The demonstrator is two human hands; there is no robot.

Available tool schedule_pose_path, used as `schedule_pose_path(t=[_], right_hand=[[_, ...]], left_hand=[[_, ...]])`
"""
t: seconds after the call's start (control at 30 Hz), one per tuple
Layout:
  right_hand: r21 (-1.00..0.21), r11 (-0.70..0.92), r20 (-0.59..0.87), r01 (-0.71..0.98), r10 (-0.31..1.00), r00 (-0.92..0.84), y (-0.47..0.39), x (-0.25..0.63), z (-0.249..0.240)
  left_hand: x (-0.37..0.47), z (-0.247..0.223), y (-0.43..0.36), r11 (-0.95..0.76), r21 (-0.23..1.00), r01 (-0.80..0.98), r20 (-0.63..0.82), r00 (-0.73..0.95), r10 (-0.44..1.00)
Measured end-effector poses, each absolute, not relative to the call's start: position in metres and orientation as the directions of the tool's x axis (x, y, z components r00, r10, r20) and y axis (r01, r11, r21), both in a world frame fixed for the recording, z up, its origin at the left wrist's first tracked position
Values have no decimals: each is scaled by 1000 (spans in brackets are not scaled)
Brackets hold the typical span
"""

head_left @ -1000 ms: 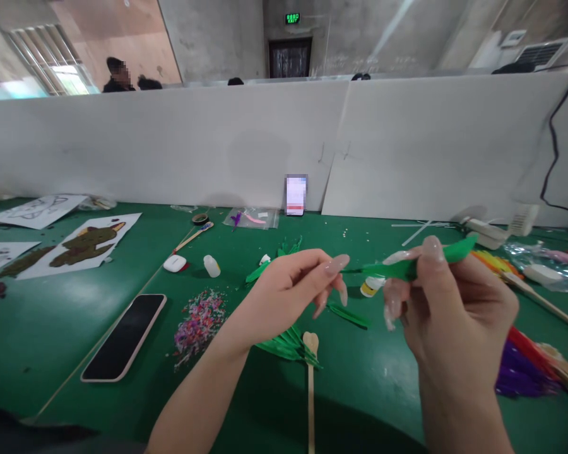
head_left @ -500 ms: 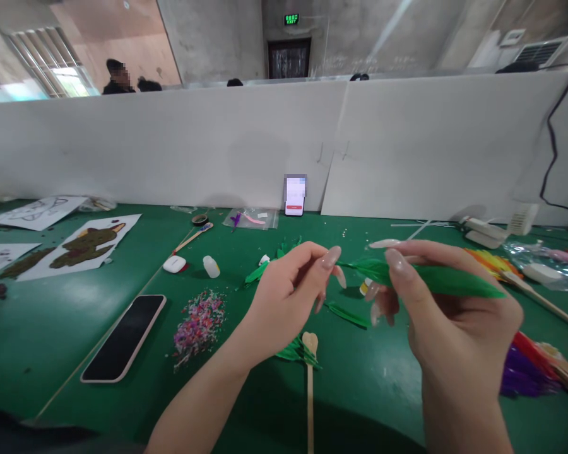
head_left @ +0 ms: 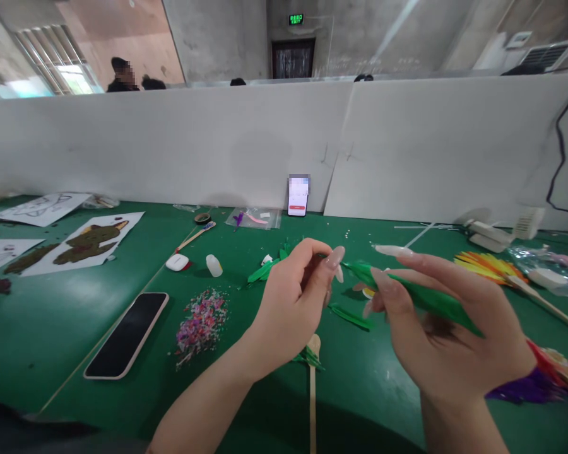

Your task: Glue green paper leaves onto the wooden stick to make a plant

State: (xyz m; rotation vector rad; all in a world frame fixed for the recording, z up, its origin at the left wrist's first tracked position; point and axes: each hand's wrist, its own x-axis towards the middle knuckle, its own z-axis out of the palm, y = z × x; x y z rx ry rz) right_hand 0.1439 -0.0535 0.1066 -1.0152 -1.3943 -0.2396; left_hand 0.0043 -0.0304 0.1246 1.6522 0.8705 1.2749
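A long green feather (head_left: 433,301) is held in the air between my two hands. My left hand (head_left: 299,291) pinches its thin end between thumb and fingertips. Farther along, my right hand (head_left: 454,321) grips the vane between thumb and fingers, with the index finger stretched above it. Below my left hand lies a wooden spoon (head_left: 313,397) with green feathers (head_left: 308,358) across its neck, partly hidden by that hand. A loose green feather (head_left: 351,316) rests on the table beneath the hands. More green feathers (head_left: 265,270) lie behind my left wrist.
At left are a dark phone (head_left: 127,335), a heap of colourful bits (head_left: 201,328), a small white bottle (head_left: 214,265) and a white case (head_left: 177,262). A lit phone (head_left: 298,195) leans on the white partition (head_left: 194,151). Yellow-orange feathers (head_left: 485,266) and purple ones (head_left: 525,388) lie at right.
My right hand has turned and lowered slightly, so the feather's broad end now slants down toward me. My left hand keeps its pinch nearly in place. The view has shifted a little.
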Motion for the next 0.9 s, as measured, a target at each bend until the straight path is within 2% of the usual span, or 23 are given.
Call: schedule_pose_path(t=[0.2, 0.57, 0.73, 0.9], right_hand=[[-428, 581, 876, 692, 456, 158, -55, 148, 106], [-364, 505, 892, 782, 431, 137, -56, 147, 105], [-422, 523, 877, 741, 444, 186, -56, 145, 111], [-468, 613, 861, 637, 480, 171, -56, 143, 117]], left_hand=[[4, 128, -32, -359, 933, -34, 357, 236, 904], [6, 126, -33, -337, 939, -62, 343, 218, 914], [8, 124, -31, -365, 931, -25, 362, 215, 907], [9, 123, -31, -424, 905, 32, 408, 217, 887]])
